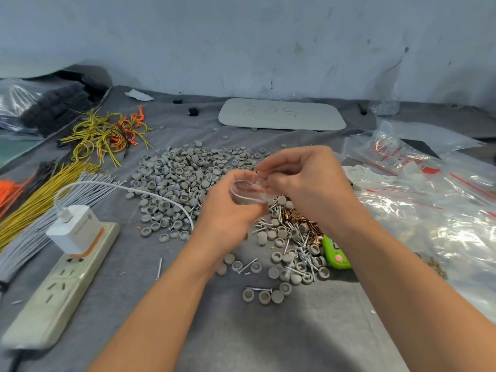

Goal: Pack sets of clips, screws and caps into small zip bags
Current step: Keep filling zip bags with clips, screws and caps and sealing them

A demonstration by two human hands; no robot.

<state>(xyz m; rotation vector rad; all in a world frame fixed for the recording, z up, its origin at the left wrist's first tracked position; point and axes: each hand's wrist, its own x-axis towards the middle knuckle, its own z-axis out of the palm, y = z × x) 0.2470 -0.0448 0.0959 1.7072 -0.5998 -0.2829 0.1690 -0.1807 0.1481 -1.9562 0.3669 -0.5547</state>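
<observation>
Both hands are up over the middle of the table [241, 331], and we're in the filling step. The left hand [228, 210] has its fingers curled round a small zip bag [245, 193], cupping it with the mouth pulled open and facing up. The right hand [306, 181] comes in from three o'clock, fingers bent, thumb and fingertips pinching at the bag's far lip. Whether a small part sits in that pinch too, I cannot tell; what's already inside the clear bag doesn't show either.

Supplies are close by. The big heap of grey caps [182, 178] spreads from nine to twelve o'clock of the hands. The screws [295, 248] lie scattered at five o'clock, just below the right wrist, with the copper-coloured clips [300, 220] mixed in among them. Spare bags [429, 200] are piled out at three o'clock, well apart. A power strip [53, 296] sits at eight o'clock.

By my reading the set is not yet sealed. The next move calls for the left hand to keep that mouth wide while the right reaches down to five o'clock, picks single pieces from a tangled pile, and drops them in cleanly without snagging the lip
</observation>
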